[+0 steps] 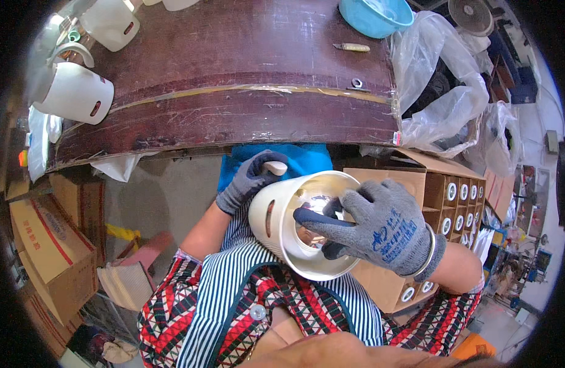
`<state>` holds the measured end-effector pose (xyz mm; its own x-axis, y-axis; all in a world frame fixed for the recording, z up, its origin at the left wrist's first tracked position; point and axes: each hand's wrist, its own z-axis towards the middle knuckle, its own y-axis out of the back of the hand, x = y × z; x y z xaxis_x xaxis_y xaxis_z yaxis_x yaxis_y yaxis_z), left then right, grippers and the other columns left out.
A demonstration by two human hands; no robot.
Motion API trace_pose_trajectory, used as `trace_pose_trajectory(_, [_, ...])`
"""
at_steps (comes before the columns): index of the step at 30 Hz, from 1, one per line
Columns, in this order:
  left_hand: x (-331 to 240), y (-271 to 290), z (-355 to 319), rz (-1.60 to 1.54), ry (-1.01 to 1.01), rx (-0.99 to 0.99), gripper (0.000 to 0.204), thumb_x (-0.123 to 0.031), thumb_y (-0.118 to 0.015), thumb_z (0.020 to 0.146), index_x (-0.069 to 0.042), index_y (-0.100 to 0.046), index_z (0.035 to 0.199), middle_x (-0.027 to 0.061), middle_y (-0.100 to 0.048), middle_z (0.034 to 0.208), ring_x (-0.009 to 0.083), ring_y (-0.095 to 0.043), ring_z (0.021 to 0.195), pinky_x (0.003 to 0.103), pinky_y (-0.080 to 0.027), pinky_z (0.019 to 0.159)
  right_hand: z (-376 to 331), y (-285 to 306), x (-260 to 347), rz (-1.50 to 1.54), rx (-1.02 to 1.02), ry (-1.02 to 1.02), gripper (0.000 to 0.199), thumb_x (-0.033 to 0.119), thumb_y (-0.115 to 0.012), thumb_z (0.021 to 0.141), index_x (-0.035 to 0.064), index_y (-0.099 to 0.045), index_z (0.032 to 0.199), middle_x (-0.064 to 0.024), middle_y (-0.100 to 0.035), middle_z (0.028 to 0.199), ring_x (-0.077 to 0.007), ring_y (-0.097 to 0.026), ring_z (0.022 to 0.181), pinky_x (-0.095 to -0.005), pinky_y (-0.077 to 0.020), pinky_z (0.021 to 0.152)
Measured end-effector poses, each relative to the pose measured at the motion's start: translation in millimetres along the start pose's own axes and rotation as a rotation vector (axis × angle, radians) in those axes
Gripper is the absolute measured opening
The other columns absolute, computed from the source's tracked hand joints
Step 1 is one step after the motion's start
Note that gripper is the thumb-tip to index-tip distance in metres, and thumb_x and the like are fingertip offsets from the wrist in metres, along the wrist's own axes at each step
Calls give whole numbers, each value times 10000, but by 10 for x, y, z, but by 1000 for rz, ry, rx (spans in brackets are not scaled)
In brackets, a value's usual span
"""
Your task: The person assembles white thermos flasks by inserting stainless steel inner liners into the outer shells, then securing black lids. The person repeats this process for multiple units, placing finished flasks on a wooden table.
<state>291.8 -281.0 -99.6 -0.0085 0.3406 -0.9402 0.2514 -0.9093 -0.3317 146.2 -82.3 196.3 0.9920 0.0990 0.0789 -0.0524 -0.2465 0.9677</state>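
My left hand (251, 178), in a grey and navy knit glove, is closed around the pale handle of a white vacuum-jug body (277, 236). The handle's end sticks out of the fist. The jug lies tilted on its side against my apron, its wide open end facing right. Inside, a shiny silvery surface shows within a pale inner ring. My right hand (371, 224), gloved alike, reaches over the rim into this opening, its fingers apart. Its index finger stretches across the mouth; some fingertips are hidden or unclear, and I see nothing held in them.
Ahead is a dark, worn table (245, 61) with more white jugs (80, 92) at left. A utility knife (353, 47), a metal nut (356, 83) and a blue basin (377, 15) sit at right. A divided carton (439, 190) stands beside me; closed cartons (55, 239) are left.
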Motion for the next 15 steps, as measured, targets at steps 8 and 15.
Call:
trace_pose_trajectory(8, [100,-79,40,60,-15,-82,404,-227,-850,806,-66,-690,1140,32,-691,1120,161,-631,1033,317,-488,982,-21,-179,176,88,-46,-163,733,469,-782,723,272,-620,1410,-126,-641,1106,-213,-700,803,-332,-551,577])
trace_pose_trajectory(15, [62,-37,61,152,-13,-14,359,-6,-774,791,-76,-686,1132,16,-678,1109,129,-613,1043,291,-482,975,34,-103,145,229,70,-202,808,460,-796,734,276,-550,1482,-91,-590,1022,-210,-674,774,-329,-546,559])
